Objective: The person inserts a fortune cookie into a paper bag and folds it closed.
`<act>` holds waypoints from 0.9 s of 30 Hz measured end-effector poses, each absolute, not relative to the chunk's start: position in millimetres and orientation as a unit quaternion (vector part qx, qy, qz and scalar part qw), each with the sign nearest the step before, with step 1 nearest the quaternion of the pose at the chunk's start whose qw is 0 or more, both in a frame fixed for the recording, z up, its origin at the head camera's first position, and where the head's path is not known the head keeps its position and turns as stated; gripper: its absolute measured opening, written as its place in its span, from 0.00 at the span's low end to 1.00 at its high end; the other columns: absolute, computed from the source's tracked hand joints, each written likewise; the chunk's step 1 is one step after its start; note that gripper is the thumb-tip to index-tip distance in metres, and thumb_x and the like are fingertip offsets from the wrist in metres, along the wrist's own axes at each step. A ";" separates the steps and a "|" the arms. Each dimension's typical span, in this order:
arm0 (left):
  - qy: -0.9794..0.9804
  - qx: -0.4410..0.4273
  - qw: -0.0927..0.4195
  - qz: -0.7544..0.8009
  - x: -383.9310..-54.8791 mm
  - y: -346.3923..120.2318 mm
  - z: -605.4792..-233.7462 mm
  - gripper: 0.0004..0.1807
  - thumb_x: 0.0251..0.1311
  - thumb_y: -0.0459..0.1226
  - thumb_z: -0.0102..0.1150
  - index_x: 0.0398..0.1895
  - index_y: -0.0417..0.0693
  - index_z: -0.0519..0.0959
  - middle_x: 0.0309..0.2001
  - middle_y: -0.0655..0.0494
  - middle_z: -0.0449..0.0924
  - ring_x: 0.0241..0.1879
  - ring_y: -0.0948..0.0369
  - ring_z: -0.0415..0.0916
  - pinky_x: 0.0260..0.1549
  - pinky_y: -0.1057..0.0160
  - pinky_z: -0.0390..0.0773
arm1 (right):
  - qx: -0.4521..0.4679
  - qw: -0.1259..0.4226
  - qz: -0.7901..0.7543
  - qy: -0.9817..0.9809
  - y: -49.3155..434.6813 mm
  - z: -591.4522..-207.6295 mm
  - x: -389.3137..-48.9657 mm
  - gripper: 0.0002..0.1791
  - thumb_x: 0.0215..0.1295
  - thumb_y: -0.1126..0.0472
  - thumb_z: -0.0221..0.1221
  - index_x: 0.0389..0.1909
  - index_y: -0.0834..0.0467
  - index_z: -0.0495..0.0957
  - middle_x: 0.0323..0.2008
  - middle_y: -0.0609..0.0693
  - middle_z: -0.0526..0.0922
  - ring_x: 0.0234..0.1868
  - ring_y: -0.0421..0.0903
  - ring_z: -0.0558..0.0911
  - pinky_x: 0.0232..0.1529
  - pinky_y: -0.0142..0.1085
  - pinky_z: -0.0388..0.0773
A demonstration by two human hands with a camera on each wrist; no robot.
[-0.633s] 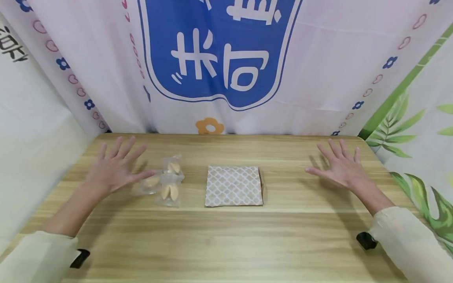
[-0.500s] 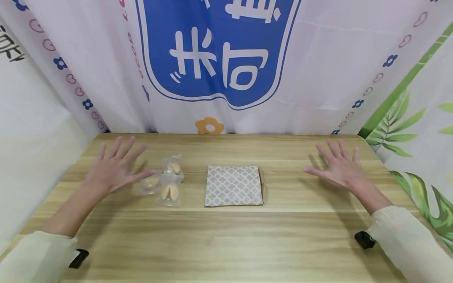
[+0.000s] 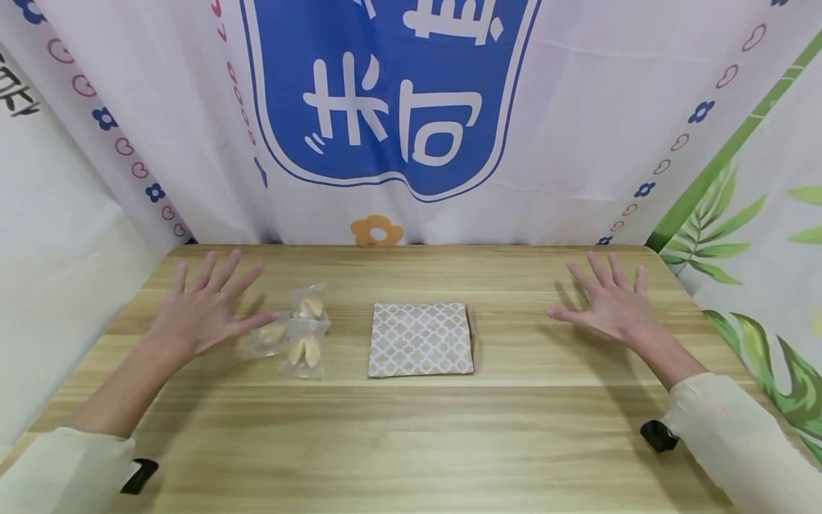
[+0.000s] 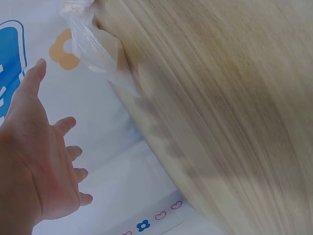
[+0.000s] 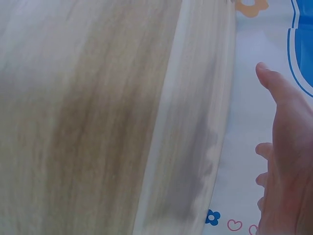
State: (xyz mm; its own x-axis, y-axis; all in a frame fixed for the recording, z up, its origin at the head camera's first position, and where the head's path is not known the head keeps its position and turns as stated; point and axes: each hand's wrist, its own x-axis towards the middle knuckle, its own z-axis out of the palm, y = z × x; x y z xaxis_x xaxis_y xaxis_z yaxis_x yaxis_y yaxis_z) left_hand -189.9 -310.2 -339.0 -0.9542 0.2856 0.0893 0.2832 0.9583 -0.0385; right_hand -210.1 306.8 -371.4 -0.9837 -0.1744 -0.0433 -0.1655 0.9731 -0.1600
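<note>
My left hand hovers over the left side of the wooden table, fingers spread and holding nothing. By its thumb lie several clear plastic packets with fortune cookies; one cookie is nearest me, another behind it, and a third packet sits partly beside the thumb. In the left wrist view a clear packet shows near the table edge. A flat paper bag with a white and beige lattice pattern lies mid-table. To the right, my right hand is likewise spread above the table, well apart from the bag.
The wood-grain table ends at the back against a white cloth curtain with a blue printed emblem. Printed cloth also hangs at both sides. A black strap piece shows below the right sleeve, another below the left.
The head view has shifted slightly, so everything sits a little further left in it. Both hands keep their spread pose, and the packets and bag lie as before.
</note>
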 end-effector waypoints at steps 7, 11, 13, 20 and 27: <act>-0.989 -0.142 0.034 0.006 -188.3 -307.8 -339.6 0.53 0.63 0.72 0.51 0.80 0.47 0.61 0.81 0.34 0.46 0.78 0.30 0.41 0.70 0.23 0.37 | -0.088 0.029 -0.081 0.992 303.6 -372.5 -208.1 0.60 0.64 0.20 0.50 0.83 0.56 0.48 0.82 0.66 0.34 0.80 0.69 0.29 0.68 0.73 0.18; -0.989 -0.142 0.027 0.010 -188.1 -305.2 -340.2 0.53 0.63 0.73 0.50 0.80 0.48 0.60 0.82 0.35 0.45 0.78 0.31 0.40 0.70 0.23 0.38 | -0.088 0.031 -0.079 0.993 303.0 -372.3 -206.8 0.60 0.64 0.20 0.50 0.83 0.57 0.48 0.82 0.66 0.34 0.80 0.69 0.29 0.68 0.73 0.18; -0.989 -0.142 0.026 0.009 -187.7 -303.9 -340.3 0.54 0.62 0.73 0.50 0.81 0.48 0.60 0.82 0.35 0.45 0.78 0.31 0.40 0.70 0.24 0.38 | -0.089 0.030 -0.079 0.992 302.9 -372.3 -206.5 0.60 0.64 0.21 0.50 0.83 0.57 0.48 0.82 0.66 0.34 0.80 0.69 0.29 0.68 0.73 0.18; -0.989 -0.146 0.023 0.002 -186.0 -299.3 -340.4 0.53 0.63 0.73 0.50 0.81 0.48 0.60 0.82 0.36 0.45 0.78 0.31 0.40 0.70 0.24 0.36 | -0.094 0.032 -0.075 0.992 298.6 -373.1 -207.1 0.60 0.63 0.20 0.51 0.83 0.57 0.50 0.82 0.67 0.36 0.80 0.69 0.29 0.69 0.72 0.18; -0.988 -0.154 0.015 -0.006 -184.9 -292.5 -339.0 0.52 0.64 0.72 0.48 0.81 0.48 0.59 0.82 0.36 0.45 0.79 0.32 0.39 0.71 0.24 0.38 | -0.099 0.033 -0.083 0.991 292.4 -372.6 -206.0 0.59 0.63 0.21 0.52 0.83 0.56 0.51 0.82 0.68 0.37 0.80 0.69 0.30 0.70 0.73 0.21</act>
